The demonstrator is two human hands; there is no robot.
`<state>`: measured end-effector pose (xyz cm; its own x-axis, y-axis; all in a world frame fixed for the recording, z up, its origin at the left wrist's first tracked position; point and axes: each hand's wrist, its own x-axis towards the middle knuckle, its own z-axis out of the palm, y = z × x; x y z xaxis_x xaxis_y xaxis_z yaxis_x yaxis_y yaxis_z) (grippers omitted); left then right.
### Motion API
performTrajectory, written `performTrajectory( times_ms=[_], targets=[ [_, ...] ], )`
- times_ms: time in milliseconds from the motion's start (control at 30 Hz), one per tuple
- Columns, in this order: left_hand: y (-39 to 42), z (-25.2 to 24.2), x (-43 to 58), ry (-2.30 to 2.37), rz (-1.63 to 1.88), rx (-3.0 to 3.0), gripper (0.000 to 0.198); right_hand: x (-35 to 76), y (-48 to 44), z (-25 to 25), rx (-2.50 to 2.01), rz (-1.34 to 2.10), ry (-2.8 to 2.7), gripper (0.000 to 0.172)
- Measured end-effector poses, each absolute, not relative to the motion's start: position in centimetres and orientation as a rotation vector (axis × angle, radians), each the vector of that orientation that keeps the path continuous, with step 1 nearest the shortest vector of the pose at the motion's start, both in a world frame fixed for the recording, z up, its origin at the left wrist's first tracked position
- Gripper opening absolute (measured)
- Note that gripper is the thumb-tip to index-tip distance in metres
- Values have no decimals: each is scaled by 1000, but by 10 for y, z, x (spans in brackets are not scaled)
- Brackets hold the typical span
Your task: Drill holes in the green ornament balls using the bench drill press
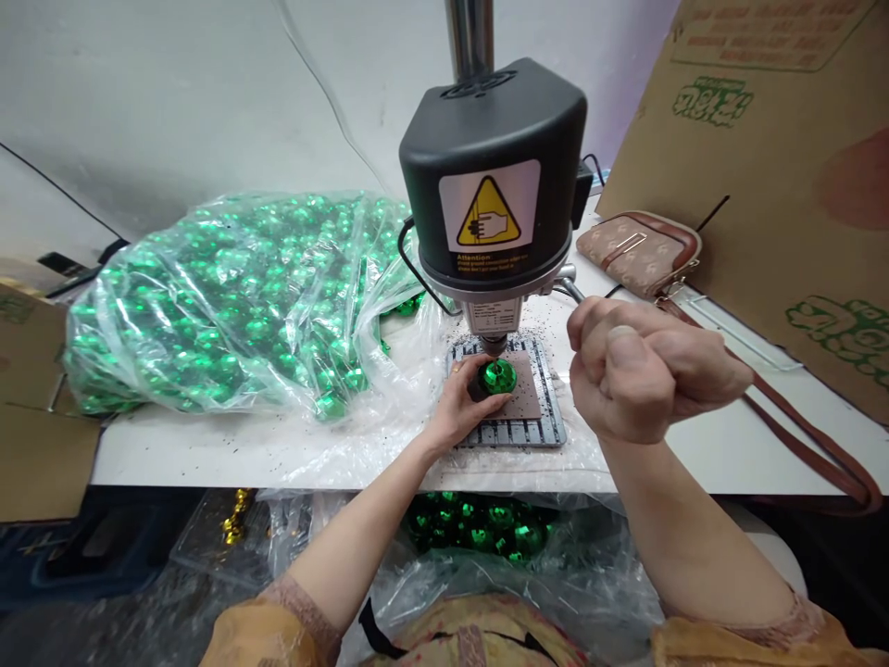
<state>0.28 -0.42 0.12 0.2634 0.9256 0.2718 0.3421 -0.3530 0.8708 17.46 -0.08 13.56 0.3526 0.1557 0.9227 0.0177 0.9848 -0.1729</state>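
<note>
My left hand (459, 406) pinches a shiny green ball (498, 376) and holds it on a brown pad (532, 389) that lies on the slotted grey base (548, 431) of a small bench drill press (494, 176). The drill tip sits just above the ball. My right hand (643, 366) is clenched in a fist around the press's metal lever (570, 285), raised to the right of the machine head. Dark shavings are scattered around the base.
A large clear plastic bag of green balls (229, 296) lies left of the press on the white table (736, 445). Another bag of green balls (479, 533) sits below the table edge. A patterned purse (635, 250) with a brown strap and cardboard sheets (784, 157) stand at the right.
</note>
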Motion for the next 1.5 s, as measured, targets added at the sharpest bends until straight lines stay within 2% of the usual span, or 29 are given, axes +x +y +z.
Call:
performTrajectory(
  times_ms=[200, 300, 533, 700, 867, 967, 1067, 1167, 1333, 1433, 1500],
  targets=[
    [-4, 0, 3, 1164, 1089, 1827, 55, 172, -5, 133, -198, 89, -1182, 48],
    [-4, -1, 4, 1168, 1102, 1812, 54, 168, -9, 157, -343, 212, -1107, 51],
    [-20, 7, 11, 1290, 1289, 1713, 54, 167, -5, 203, -479, 365, -1035, 44],
    [-63, 14, 0, 1277, 1421, 2118, 50, 167, -7, 202, -511, 364, -1031, 44],
    [-125, -3, -19, 875, 1168, 2817, 49, 168, -8, 201, -531, 381, -1041, 46],
    [-152, -22, -30, 900, 889, 3032, 42, 170, -6, 200, -513, 388, -1041, 45],
    [-167, -36, -38, 973, 800, 3071, 25, 171, -3, 199, -462, 400, -1023, 45],
    [-173, -39, -40, 1004, 908, 3039, 17, 170, -2, 199, -450, 409, -1003, 46],
    [-165, -23, -54, 1119, 1257, 2908, 25, 168, -5, 199, -494, 400, -1012, 42],
    [-144, -8, -94, 1641, 1615, 2565, 37, 169, -5, 199, -483, 418, -1014, 41],
    [-127, 1, -130, 2117, 1783, 2003, 49, 169, -5, 199, -474, 420, -1016, 41]
  ],
)
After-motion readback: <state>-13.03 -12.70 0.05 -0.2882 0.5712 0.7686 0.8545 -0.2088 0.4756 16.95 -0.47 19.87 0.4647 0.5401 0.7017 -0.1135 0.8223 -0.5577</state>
